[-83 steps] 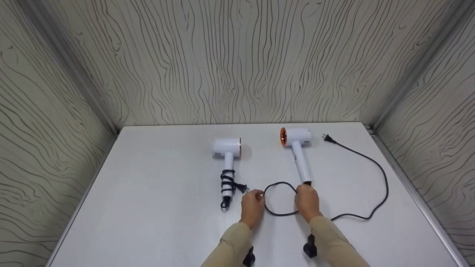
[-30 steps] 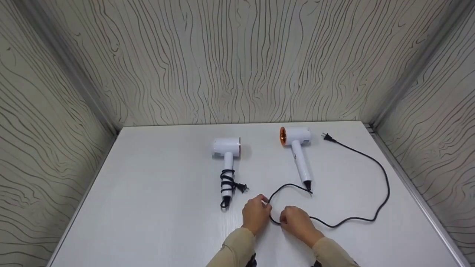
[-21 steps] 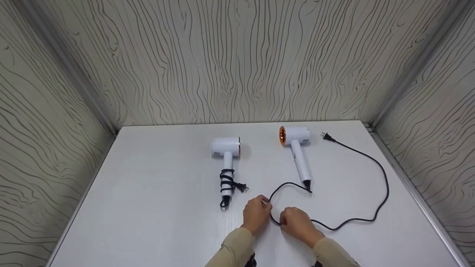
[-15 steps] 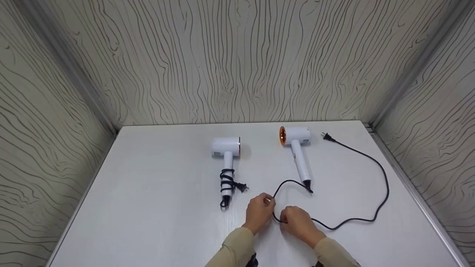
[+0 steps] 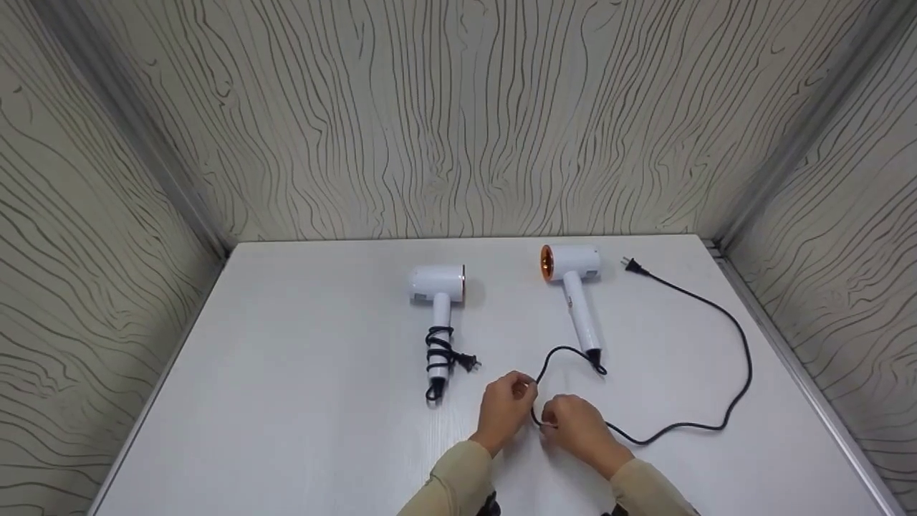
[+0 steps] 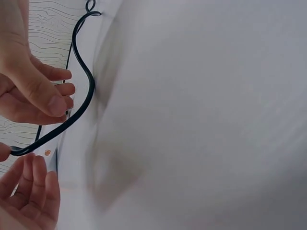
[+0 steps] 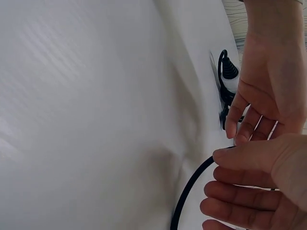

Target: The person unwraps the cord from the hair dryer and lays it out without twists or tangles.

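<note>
Two white hair dryers lie on the white table in the head view. The right hair dryer [image 5: 577,264] has an orange nozzle ring, and its black power cord [image 5: 746,351] curves from the handle's end towards both hands, then runs off to the right. My left hand [image 5: 503,410] pinches the cord between thumb and fingers. Close beside it, my right hand [image 5: 579,431] pinches the same cord, its thumb [image 7: 240,155] on it in the right wrist view. The left hair dryer [image 5: 438,283] has its cord [image 5: 440,351] wound around the handle.
The right dryer's two-pin plug [image 5: 634,266] lies near the table's back right corner. Another plug [image 5: 467,362] sticks out beside the left dryer's handle. Wood-patterned panels [image 5: 458,122] stand around the table [image 5: 286,358] at the back and sides.
My right hand has moved from the right dryer's handle end down and left along the cord. My left hand has shifted right, closer to it, and the cord's curve has narrowed.
</note>
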The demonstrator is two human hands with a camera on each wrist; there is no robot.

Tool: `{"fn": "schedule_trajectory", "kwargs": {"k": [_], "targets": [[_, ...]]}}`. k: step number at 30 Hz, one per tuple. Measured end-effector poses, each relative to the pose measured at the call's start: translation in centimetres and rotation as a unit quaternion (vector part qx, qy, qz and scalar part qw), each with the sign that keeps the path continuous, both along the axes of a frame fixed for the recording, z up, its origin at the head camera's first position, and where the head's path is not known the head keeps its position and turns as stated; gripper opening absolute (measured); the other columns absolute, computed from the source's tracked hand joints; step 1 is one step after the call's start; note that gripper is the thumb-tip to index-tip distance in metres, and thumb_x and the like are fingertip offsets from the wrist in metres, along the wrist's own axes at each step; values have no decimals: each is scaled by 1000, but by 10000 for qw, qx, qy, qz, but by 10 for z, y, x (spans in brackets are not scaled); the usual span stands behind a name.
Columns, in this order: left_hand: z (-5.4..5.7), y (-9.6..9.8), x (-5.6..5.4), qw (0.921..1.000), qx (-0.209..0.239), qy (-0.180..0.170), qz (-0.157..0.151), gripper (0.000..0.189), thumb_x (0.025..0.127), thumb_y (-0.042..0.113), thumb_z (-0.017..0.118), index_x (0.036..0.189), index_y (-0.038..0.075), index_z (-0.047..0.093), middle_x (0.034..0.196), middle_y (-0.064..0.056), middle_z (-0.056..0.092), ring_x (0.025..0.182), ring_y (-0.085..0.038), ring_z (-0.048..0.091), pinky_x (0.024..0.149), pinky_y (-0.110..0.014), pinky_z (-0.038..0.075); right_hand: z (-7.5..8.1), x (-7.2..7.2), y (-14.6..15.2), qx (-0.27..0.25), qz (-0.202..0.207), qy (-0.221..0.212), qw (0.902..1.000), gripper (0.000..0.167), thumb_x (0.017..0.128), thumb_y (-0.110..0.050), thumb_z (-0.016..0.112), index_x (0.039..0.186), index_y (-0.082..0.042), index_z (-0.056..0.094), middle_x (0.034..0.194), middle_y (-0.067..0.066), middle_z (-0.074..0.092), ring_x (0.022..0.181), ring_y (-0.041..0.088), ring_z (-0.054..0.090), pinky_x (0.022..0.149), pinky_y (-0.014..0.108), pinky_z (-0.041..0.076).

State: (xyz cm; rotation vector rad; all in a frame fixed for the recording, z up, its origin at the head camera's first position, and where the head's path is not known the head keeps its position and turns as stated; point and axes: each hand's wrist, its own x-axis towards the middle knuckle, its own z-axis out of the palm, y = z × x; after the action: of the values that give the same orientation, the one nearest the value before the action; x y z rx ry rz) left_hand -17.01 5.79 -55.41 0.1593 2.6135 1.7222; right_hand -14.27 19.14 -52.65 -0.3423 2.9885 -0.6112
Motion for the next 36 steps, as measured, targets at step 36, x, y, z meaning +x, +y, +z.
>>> {"fn": "schedule_trajectory", "kwargs": {"k": [36], "targets": [[-9, -65, -5, 9898, 1064, 6, 944, 13, 91, 2, 58, 95, -5, 68, 82, -14, 70, 70, -4, 60, 63, -12, 50, 28, -15, -54, -267, 292, 719, 9966, 7, 80, -13, 76, 78, -7, 72, 70, -1, 63, 65, 5, 51, 57, 19, 46]]}}
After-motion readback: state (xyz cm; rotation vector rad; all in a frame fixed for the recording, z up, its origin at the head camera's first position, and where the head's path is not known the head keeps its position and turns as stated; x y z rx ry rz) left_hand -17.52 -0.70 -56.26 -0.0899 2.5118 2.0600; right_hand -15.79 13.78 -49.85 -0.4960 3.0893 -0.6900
